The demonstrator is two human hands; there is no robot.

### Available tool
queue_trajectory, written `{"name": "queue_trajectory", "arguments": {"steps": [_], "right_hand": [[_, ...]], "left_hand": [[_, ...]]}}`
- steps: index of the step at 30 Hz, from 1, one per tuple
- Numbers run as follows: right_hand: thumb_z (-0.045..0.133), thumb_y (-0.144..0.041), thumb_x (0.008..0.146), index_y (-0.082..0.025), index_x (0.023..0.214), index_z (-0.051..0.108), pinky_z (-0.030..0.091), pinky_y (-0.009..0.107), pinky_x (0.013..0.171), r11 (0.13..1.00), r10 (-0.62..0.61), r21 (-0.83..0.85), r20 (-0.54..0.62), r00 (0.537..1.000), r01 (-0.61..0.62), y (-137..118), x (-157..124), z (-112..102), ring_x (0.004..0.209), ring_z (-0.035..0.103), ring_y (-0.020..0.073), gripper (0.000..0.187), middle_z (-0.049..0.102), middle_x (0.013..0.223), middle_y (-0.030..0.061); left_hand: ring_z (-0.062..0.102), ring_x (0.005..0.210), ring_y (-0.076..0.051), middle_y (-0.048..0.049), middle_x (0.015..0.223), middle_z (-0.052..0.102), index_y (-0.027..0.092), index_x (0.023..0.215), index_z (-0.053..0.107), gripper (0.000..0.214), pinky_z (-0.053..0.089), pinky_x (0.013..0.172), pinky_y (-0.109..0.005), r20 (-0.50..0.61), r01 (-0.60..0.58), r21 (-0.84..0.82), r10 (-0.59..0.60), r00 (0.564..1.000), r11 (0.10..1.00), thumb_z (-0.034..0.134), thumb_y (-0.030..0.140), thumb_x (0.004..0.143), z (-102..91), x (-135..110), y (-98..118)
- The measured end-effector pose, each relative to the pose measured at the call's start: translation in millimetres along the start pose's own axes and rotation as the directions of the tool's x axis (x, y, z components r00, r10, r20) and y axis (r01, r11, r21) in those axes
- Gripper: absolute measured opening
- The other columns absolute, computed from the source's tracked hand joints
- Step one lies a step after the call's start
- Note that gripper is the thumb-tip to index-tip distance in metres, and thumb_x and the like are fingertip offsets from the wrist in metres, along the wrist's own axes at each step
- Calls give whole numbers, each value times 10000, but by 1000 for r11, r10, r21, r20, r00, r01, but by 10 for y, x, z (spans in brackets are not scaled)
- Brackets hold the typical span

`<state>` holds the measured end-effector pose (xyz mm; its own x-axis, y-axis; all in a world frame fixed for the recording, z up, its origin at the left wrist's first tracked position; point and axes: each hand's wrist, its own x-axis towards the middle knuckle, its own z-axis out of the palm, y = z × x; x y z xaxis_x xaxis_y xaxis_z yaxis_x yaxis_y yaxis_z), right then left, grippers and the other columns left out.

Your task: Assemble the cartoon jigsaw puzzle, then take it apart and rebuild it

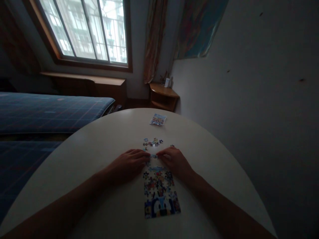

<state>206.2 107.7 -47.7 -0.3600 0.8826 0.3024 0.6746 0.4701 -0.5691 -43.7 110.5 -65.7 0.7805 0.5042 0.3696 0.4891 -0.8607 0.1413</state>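
A partly joined jigsaw puzzle (161, 196) with a blue cartoon dog face lies on the white table in front of me. Above its upper edge, a small light-blue strip of puzzle pieces (154, 156) lies between my fingertips. My left hand (133, 161) reaches in from the left, its fingers closed together at the strip's left end. From the other side, my right hand (174, 161) pinches the strip's right end. Several loose puzzle pieces (153, 142) lie just beyond both hands. Some pieces under my fingers are hidden.
A small printed picture card (158, 119) lies near the far edge of the round white table (107, 132). Left of the table is a bed with a blue plaid mattress (50, 111). A wooden corner shelf (164, 91) stands behind, and a white wall (249, 99) runs along the right.
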Motion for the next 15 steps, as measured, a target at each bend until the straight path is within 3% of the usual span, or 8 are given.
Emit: {"name": "queue_trajectory", "arguments": {"steps": [4,15], "right_hand": [[671,-162,877,-240,953,750,453,345,881,998,-53,-21,10,999,53,13,-19,-3,914,657,184,134,768,932,15],[681,-131,840,-228,952,742,451,372,888,997,-38,-70,7,999,39,5,-16,-11,942,627,203,160,726,958,42]], "left_hand": [[582,1190,-222,-69,1314,618,215,1265,553,361,497,1008,-444,7,2,-6,-2,1000,1000,479,114,926,-9,9,10],[584,1179,-224,-68,1313,616,208,1267,554,332,499,1001,-439,20,5,-4,-5,1000,1000,486,144,948,-28,7,26]]}}
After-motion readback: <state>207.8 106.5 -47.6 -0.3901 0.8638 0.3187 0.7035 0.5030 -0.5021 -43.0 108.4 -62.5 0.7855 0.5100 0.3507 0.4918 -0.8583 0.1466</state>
